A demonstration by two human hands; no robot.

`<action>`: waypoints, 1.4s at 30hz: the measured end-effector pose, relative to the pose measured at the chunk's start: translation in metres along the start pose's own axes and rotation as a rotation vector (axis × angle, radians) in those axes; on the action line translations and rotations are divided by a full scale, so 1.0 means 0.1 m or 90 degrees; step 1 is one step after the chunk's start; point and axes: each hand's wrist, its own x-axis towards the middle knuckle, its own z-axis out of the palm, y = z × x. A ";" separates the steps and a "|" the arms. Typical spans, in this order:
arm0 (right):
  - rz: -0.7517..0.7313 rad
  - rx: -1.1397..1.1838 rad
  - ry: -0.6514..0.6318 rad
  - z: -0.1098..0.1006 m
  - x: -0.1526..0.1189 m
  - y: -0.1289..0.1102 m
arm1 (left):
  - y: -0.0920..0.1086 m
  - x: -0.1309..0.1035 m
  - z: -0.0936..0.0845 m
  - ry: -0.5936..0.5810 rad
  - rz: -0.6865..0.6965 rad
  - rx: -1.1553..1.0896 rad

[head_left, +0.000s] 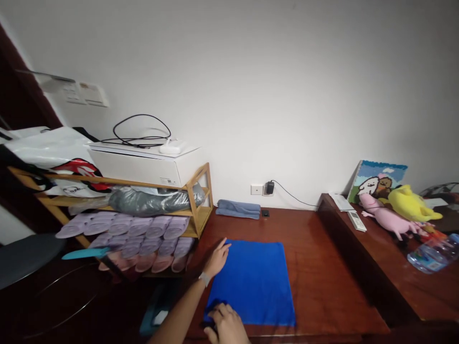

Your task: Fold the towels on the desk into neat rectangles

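A square blue cloth (254, 282) lies spread on the reddish-brown wooden table (322, 267). At its far left corner rests my left hand (217, 258), fingers stretched out over the edge, with a band around the wrist. My right hand (229, 325) is at the near left corner, its fingers bent over the cloth and the thumb apart from them. Dark shadow fills the gap under that hand, so the fingertips are partly hidden. A folded grey-blue cloth (238, 209) lies at the back of the table against the wall.
To the left, a wooden rack (195, 210) holds several slippers (175, 227) and a white box (139, 165). On the raised surface at right are a remote (357, 221), a pink plush toy (389, 220), a yellow plush toy (412, 203) and a plastic bottle (432, 255).
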 end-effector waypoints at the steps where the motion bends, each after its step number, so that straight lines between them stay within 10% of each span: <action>1: -0.005 0.025 0.017 0.02 -0.08 0.07 | -0.11 -0.17 0.09 -0.013 0.018 0.025; 9: 0.213 -0.113 0.081 -0.98 -0.57 1.13 | -0.66 -0.87 0.54 -0.023 0.139 0.221; 15: 0.203 -0.141 0.073 -0.94 -0.73 1.43 | -0.71 -0.91 0.59 -0.006 0.144 0.247; 27: 0.177 -0.208 0.006 -0.90 1.09 1.12 | -0.58 0.01 0.93 0.002 0.177 0.258; 31: 0.170 -0.218 -0.012 -0.84 1.08 1.39 | -0.77 0.05 1.04 0.007 0.122 0.264; 42: 0.386 -0.313 0.036 -1.49 0.55 2.31 | -0.70 0.01 1.07 0.025 0.108 0.273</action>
